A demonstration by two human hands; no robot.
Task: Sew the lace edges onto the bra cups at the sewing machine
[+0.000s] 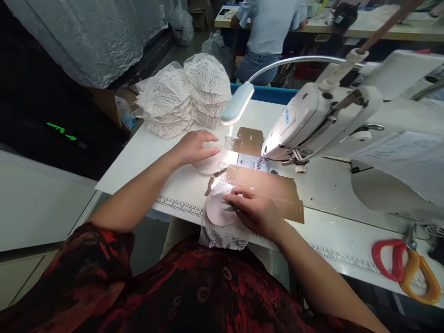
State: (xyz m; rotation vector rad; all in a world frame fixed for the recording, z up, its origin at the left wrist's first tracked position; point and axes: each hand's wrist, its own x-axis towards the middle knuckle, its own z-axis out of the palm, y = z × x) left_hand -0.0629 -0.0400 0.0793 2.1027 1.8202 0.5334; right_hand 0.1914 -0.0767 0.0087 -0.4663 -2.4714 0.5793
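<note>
My left hand (197, 148) rests on a pale rounded fabric piece (207, 166) left of the needle, its thumb and forefinger stretched apart. Closer to my body, a smooth pale round pad (219, 212) lies over a white lace piece (222, 240) that hangs past the table's front edge. My right hand (256, 210) pinches the pad's right side between thumb and fingers; the fingertips partly hide the grip. The sewing machine (305, 115) stands to the right, its lit needle area (262, 162) just beyond both hands.
Two stacks of white lace pieces (169, 99) stand at the back left. Brown tape (267, 185) covers part of the table by the needle plate. A lamp (238, 102) hangs above. Scissors with red and orange handles (418, 277) lie front right. A person (272, 27) sits beyond.
</note>
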